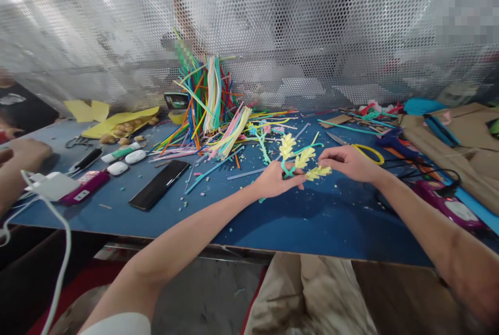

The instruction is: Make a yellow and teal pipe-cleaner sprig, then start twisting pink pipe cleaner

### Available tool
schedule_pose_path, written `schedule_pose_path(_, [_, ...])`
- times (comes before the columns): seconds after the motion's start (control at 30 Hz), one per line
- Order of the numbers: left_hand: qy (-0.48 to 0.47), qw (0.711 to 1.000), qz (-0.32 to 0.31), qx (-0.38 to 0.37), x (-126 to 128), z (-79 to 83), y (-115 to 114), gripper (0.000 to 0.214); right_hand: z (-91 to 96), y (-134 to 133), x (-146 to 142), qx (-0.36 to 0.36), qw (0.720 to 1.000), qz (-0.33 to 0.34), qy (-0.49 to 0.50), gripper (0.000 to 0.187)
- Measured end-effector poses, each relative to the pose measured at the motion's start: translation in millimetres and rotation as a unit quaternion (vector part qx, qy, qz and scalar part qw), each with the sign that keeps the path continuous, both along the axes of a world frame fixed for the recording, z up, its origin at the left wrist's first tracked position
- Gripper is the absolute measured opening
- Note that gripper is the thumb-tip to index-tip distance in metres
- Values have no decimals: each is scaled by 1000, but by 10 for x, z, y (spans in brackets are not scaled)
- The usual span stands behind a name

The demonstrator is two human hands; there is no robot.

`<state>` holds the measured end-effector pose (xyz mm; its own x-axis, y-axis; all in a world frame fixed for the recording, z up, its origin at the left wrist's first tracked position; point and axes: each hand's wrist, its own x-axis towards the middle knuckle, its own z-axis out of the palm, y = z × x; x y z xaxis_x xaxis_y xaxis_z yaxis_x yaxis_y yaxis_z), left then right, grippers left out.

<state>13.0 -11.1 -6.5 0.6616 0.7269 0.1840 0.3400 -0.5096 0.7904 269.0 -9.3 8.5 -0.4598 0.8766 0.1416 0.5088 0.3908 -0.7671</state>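
My left hand is closed around the green stem of a pipe-cleaner flower with several yellow leafy sprigs. Two sprigs point up above my fingers, and another leans right toward my other hand. With thumb and fingers pinched, my right hand grips the tip of that right-hand sprig. Part of the stem is hidden behind my left fingers. Just behind, a second pipe-cleaner piece with a mint stem and blue and pink tips lies on the table. Yellow-handled scissors rest beside my right hand.
Bundles of coloured pipe cleaners stand before the perforated metal screen. Clippings litter the blue table. Left are a black phone, a purple power strip and another person's hand. Brown paper lies right.
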Motion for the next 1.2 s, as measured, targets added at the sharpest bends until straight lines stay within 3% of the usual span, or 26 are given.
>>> schedule_pose_path(0.23, [-130,986,64,-81,11,-50,94,45,7,-25,0,28,998,-50,24,30])
schedule_pose_path(0.47, [-146,980,77,-111,12,-36,133,43,24,-10,52,-2,1000,19,-11,27])
schedule_pose_path(0.73, [-116,988,48,-95,-10,9,139,40,51,11,73,-43,994,74,-65,27])
schedule_pose_path(0.97, [-89,990,42,-97,-12,-52,170,45,35,32,65,10,993,61,-105,29])
schedule_pose_path(1.2, [-56,976,-43,-208,3,-124,180,48,17,41,69,65,989,44,-127,27])
